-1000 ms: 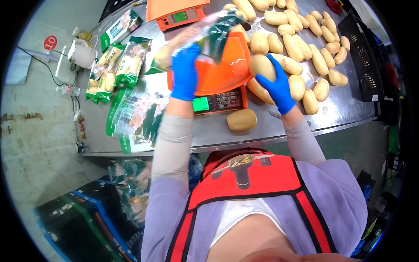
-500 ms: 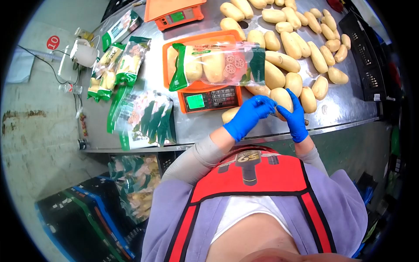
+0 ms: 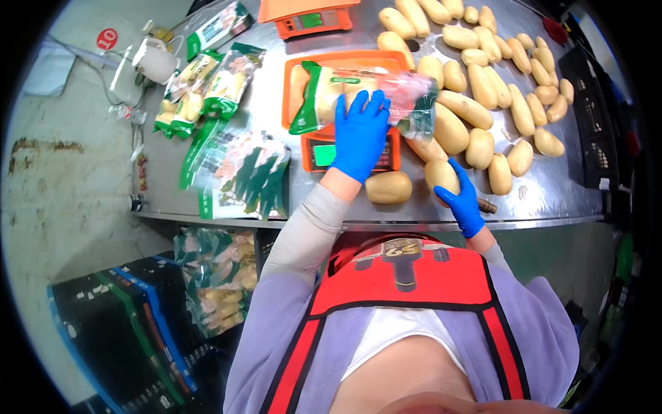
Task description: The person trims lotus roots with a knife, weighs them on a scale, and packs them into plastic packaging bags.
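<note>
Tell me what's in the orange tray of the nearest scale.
A bag lies across the orange tray, the left hand laid on it. A pale root piece shows at the tray's left end. Whatever lies beneath the bag is covered.

Red wall sign [image 3: 107, 38]: white "10", legible. Red apron [image 3: 441, 281]: emblem characters, possibly "59", reading uncertain. Scale display [image 3: 325, 156]: lit green; I cannot resolve digits. Bag on scale [image 3: 324, 96]: print too small to read.
</note>
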A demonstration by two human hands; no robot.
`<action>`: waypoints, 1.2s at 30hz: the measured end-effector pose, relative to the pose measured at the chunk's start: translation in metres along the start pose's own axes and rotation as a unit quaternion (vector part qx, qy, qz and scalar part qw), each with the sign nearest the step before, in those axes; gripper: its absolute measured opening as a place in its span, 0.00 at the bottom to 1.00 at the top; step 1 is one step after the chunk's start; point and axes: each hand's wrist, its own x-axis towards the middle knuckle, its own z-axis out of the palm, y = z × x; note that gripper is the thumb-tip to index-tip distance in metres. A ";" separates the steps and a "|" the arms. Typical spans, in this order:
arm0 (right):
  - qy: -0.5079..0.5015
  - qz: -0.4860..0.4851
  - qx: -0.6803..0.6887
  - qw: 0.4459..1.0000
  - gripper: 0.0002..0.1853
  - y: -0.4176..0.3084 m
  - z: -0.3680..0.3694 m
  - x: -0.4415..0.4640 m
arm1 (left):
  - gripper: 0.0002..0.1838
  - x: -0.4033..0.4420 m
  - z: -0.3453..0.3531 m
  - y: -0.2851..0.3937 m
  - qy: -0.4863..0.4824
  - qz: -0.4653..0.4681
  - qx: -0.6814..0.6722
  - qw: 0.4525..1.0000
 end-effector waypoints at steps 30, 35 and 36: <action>0.166 0.030 -0.165 0.972 0.42 0.008 0.074 -0.022 | 0.25 0.019 0.113 -0.521 0.130 -0.451 -0.227 0.853; 0.163 0.022 -0.258 0.952 0.40 0.010 0.076 -0.026 | 0.25 0.039 0.140 -0.505 -0.129 -0.295 -0.039 0.946; 0.168 0.024 -0.258 0.951 0.40 0.009 0.073 -0.025 | 0.25 0.041 0.140 -0.499 -0.169 -0.283 -0.045 0.943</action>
